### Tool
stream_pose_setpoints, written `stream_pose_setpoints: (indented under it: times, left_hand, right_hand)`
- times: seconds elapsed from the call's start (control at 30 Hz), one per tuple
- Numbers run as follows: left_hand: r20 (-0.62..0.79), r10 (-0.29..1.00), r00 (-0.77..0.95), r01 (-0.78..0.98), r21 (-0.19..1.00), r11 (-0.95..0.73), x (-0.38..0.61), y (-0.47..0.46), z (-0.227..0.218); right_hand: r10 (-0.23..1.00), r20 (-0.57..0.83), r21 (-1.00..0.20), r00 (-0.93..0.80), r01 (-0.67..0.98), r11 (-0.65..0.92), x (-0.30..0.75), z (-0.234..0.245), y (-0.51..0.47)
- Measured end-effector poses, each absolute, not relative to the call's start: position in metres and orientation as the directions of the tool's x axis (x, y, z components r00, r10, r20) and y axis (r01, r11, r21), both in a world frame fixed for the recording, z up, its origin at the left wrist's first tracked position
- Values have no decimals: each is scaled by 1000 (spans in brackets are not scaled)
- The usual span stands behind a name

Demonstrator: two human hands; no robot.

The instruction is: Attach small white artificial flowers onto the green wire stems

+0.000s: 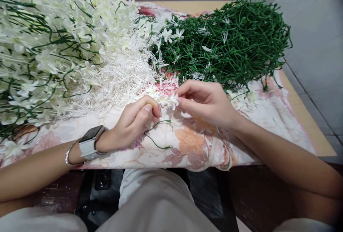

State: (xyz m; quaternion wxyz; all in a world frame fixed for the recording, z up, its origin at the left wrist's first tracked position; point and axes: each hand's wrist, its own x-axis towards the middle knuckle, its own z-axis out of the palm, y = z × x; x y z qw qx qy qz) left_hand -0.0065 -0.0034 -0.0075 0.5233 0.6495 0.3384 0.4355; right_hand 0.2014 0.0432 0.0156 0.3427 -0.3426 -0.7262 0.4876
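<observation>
My left hand (135, 119) is closed in a pinch on a thin green stem (155, 132) that bears small white artificial flowers (167, 100) at its top. The stem curls down over the floral cloth (187, 146) below my fingers. My right hand (206, 101) pinches one of the white flowers at the stem's tip, fingertips almost touching my left thumb. A white watch and a bangle sit on my left wrist.
A big heap of finished white flower sprays (53, 46) fills the left. White plastic stamens (120, 78) lie piled in the middle. A tangle of bare green stems (235, 42) lies at the back right. The table edge (302, 114) runs along the right, by a tiled wall.
</observation>
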Motion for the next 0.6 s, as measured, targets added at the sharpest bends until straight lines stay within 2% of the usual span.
stream_pose_setpoints:
  times: [0.43,0.53,0.6]
  left_hand:
    - [209,893,400,60,966,-253,-8,-2,-6]
    - [294,816,498,138,902,-410,-10,0,-2]
    - [378,635,674,151,770,-619,-9,-1,1]
  right_hand:
    - [838,140,-950,-527,166,263,201,17,43]
    - [852,131,-954,-507,169,247,202,17,45]
    - [870,113,-962,-479,167,218,203,16,48]
